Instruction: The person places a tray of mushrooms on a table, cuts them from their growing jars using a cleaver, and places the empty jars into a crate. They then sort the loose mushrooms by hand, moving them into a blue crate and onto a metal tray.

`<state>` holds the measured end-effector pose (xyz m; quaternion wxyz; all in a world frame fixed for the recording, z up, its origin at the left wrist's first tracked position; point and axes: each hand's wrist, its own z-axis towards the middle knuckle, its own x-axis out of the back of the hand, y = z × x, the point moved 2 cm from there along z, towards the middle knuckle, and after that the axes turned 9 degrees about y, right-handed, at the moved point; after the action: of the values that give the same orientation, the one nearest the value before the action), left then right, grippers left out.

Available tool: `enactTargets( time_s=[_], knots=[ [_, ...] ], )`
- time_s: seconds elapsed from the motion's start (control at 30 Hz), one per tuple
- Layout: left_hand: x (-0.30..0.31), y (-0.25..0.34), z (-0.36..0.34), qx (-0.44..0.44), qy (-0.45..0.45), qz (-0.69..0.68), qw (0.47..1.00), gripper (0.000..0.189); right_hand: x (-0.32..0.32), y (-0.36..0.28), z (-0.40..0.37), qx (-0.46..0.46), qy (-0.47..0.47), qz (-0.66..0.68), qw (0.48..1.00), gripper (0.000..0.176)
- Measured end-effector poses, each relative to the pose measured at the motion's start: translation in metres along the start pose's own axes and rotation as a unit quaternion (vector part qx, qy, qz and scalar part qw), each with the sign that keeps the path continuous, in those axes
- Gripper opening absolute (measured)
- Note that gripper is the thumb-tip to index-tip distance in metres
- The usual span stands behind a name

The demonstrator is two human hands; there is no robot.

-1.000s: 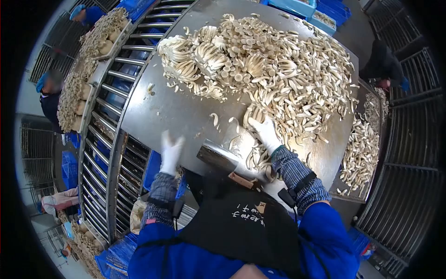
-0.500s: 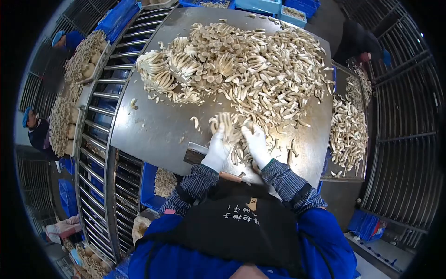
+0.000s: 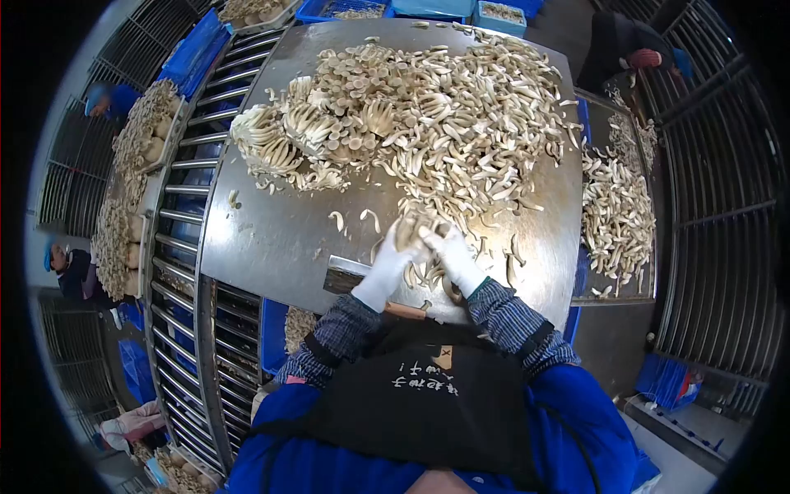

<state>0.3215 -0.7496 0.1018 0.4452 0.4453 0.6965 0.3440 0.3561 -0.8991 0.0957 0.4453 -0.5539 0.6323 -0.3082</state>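
In the white-gloved fingers of my left hand (image 3: 387, 267) is a small mushroom cluster (image 3: 409, 234), its caps and stems partly covered. My right hand (image 3: 453, 255), gloved too, is closed against the same cluster from the other side. Loose mushrooms (image 3: 421, 274) lie on the metal table beneath and between my hands. A knife or cleaver lies near the front edge, its broad blade (image 3: 344, 277) left of my left wrist and its wooden handle (image 3: 406, 310) close to my apron. Beyond my hands spreads a large pile of separated mushrooms (image 3: 477, 123), with uncut clumps (image 3: 267, 140) at its left.
A roller conveyor (image 3: 188, 191) runs along the left of the steel table (image 3: 263, 247). Another table at the right carries more mushrooms (image 3: 617, 222). Blue crates (image 3: 341, 10) stand at the back. Other people work at the left and at the far right.
My hands have come closer together over the cluster, which is turned and more covered by my fingers. Another loose mushroom lies left of my hands. The view has shifted slightly.
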Motion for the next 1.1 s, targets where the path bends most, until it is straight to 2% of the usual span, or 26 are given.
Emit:
enactTargets(
  time_s=[0.03,0.1,0.13,0.17,0.23,0.27,0.3,0.33,0.37,0.4,0.43,0.5,0.57,0.6,0.63,0.7,0.73,0.77,0.8,0.83,0.9,0.93,1.0,1.03,1.07,1.1],
  knots=[
    [-0.004,-0.005,-0.003,0.002,-0.001,0.002,1.0,0.077,-0.004,-0.001,-0.001,0.012,-0.019,-0.068,0.997,0.035],
    [-0.009,-0.006,-0.008,-0.019,0.009,0.094,0.995,0.078,-0.003,-0.003,-0.001,0.031,-0.001,-0.069,0.997,0.04],
    [-0.011,0.005,-0.01,-0.011,0.011,0.105,0.994,0.064,0.001,0.0,0.002,0.025,-0.002,-0.009,1.0,0.04],
    [-0.005,0.007,-0.007,-0.01,0.009,0.108,0.994,0.064,0.005,0.006,0.004,0.017,-0.001,0.052,0.999,0.041],
    [0.007,0.001,0.002,0.048,0.061,-0.073,0.994,0.042,0.01,0.008,0.006,0.054,0.013,0.081,0.995,0.035],
    [0.01,-0.004,0.005,0.048,0.101,-0.168,0.979,0.031,0.019,0.009,0.008,0.005,0.054,0.081,0.995,0.032],
    [0.011,-0.004,0.004,0.05,0.099,-0.167,0.98,0.031,0.024,0.007,0.007,-0.044,0.095,0.08,0.991,0.03],
    [0.013,-0.002,0.003,0.062,0.083,-0.107,0.989,0.035,0.022,0.003,0.005,0.008,0.083,0.098,0.992,0.031],
    [0.016,-0.001,0.002,0.077,0.06,-0.046,0.994,0.039,0.037,0.023,0.018,-0.041,0.044,-0.082,0.995,0.033],
    [0.019,-0.009,0.005,0.085,-0.026,0.048,0.995,0.045,0.033,0.041,0.021,-0.021,0.045,-0.057,0.997,0.034],
    [0.018,-0.013,0.007,0.094,-0.046,0.046,0.993,0.045,0.024,0.041,0.017,-0.002,0.044,-0.026,0.999,0.035],
    [0.018,-0.019,0.015,0.052,0.011,0.055,0.997,0.053,0.009,0.026,0.004,0.036,0.031,0.046,0.998,0.039],
    [0.025,-0.023,0.018,0.029,0.052,-0.036,0.998,0.054,0.008,0.035,0.011,0.046,0.068,0.05,0.995,0.04],
    [0.019,-0.013,0.017,-0.032,0.075,-0.095,0.992,0.053,0.009,0.037,0.013,0.047,0.084,0.055,0.994,0.042],
    [0.012,-0.003,0.01,0.02,0.168,-0.062,0.984,0.043,0.013,0.038,0.016,0.052,0.094,0.057,0.993,0.042],
    [0.04,-0.024,0.029,0.05,0.085,0.013,0.995,0.046,0.02,0.039,0.021,0.006,0.127,-0.01,0.992,0.038],
    [0.029,-0.022,0.028,0.049,0.079,0.013,0.996,0.046,0.007,-0.004,-0.006,0.068,0.088,-0.037,0.993,0.035],
    [0.011,-0.016,0.02,-0.002,0.018,0.027,0.999,0.045,0.01,-0.007,-0.005,0.07,0.091,-0.036,0.993,0.035],
    [-0.002,-0.008,0.011,-0.051,-0.043,0.041,0.997,0.043,0.01,-0.007,-0.004,0.011,0.052,-0.023,0.998,0.032],
    [-0.006,0.001,0.004,-0.051,-0.046,0.042,0.997,0.043,0.01,-0.007,-0.004,-0.048,0.012,-0.01,0.999,0.029],
    [-0.01,0.011,-0.007,0.041,-0.036,-0.034,0.998,0.043,0.02,0.014,0.011,0.005,0.061,0.044,0.997,0.033],
    [0.007,0.004,0.005,0.003,-0.063,-0.015,0.998,0.052,0.027,0.009,0.007,-0.009,0.086,0.071,0.994,0.034],
    [0.021,-0.005,0.01,0.016,-0.054,0.004,0.998,0.054,0.033,0.003,0.003,-0.016,0.099,0.113,0.988,0.038],
    [0.02,-0.002,0.01,0.029,-0.04,0.023,0.999,0.056,0.03,0.001,-0.002,-0.015,0.101,0.113,0.988,0.038],
    [0.014,-0.005,0.012,0.002,-0.058,0.095,0.994,0.045,0.024,0.0,-0.008,-0.008,0.072,0.06,0.996,0.035],
    [0.009,-0.005,0.013,0.002,-0.058,0.094,0.994,0.045,0.018,-0.007,-0.015,-0.003,0.042,0.005,0.999,0.034]
  ],
)
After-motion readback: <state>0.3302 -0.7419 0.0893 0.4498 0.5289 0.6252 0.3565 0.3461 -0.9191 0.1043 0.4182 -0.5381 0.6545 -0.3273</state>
